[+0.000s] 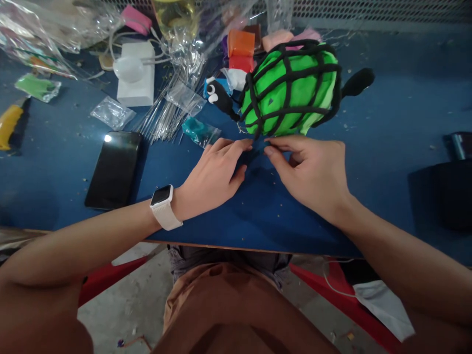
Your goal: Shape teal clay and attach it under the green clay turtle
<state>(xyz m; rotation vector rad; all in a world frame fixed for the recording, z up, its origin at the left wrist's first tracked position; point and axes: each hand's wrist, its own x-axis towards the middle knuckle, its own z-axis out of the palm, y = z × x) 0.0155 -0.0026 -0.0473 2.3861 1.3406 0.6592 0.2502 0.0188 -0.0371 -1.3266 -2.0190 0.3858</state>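
A green clay turtle (291, 91) with a black lattice over its shell stands on the blue table (387, 128). Its black head with white eyes (218, 97) points left and a black tail (357, 82) sticks out right. My left hand (214, 177), with a white watch on the wrist, and my right hand (313, 172) rest on the table just in front of the turtle. Their fingertips meet near the turtle's lower front edge, pinching something small and dark that I cannot make out.
A black phone (114, 169) lies left of my hands. Behind it are a white box (135, 73), plastic bags (112, 113), a bundle of thin wires (165, 115), clay blocks (241, 49) and a yellow-handled tool (9, 125). A dark object (457, 187) sits at the right.
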